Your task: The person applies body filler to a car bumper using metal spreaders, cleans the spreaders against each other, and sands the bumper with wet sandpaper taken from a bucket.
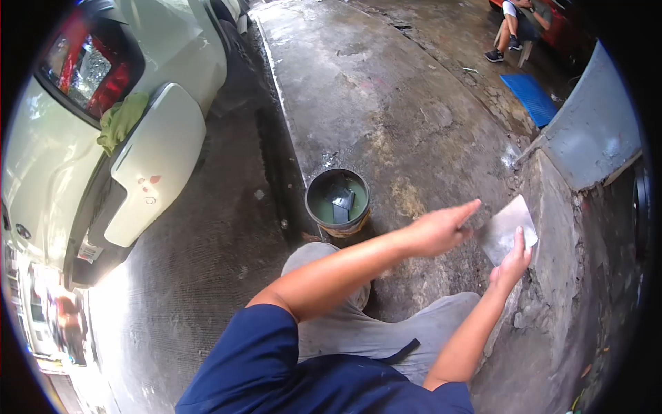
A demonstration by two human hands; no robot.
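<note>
My right hand (512, 263) grips the lower edge of a thin pale-grey sheet (507, 231), with the thumb lying over its face. Whether it is paper, metal or plastic I cannot tell. My left hand (441, 231) reaches across from the left, fingers stretched toward the sheet, with a small gap between them. Nothing shows in that hand. In front of my knees stands a round black-rimmed bucket (312, 215) holding greenish water and a dark flat block (342, 207).
A pale car (158, 41) fills the left, with a damaged bumper corner (162, 165) and a green cloth (123, 121) on it. A seated person (527, 21), a blue mat (529, 99) and a grey panel (593, 131) are at right. Wet, rough concrete (358, 90) lies ahead.
</note>
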